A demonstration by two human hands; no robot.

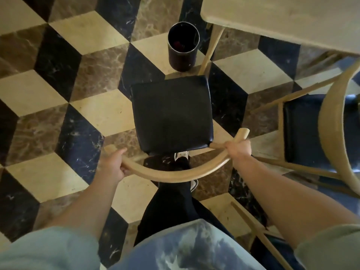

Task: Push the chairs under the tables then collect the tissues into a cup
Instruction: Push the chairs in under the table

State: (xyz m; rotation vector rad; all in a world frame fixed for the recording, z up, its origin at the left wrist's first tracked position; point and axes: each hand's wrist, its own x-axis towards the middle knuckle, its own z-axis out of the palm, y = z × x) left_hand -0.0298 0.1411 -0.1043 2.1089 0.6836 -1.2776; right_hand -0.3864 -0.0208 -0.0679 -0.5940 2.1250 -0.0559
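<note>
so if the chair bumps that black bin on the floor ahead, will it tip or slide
The black bin looks tall and narrow, so it would probably tip. The glossy floor may let it slide first. It appears nearly empty, so likely light.

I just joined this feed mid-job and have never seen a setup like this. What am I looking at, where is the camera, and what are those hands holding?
There is no machine here. One camera sits on a person's head and looks down at their own bare arms. The left hand and right hand each have a grip on the curved pale wooden backrest of a chair with a black padded seat. Ahead stands a dark cylindrical bin on the chequered marble floor, beside the pale wooden table at top right. A second matching chair stands to the right. The held chair is not yet under the table.
</note>
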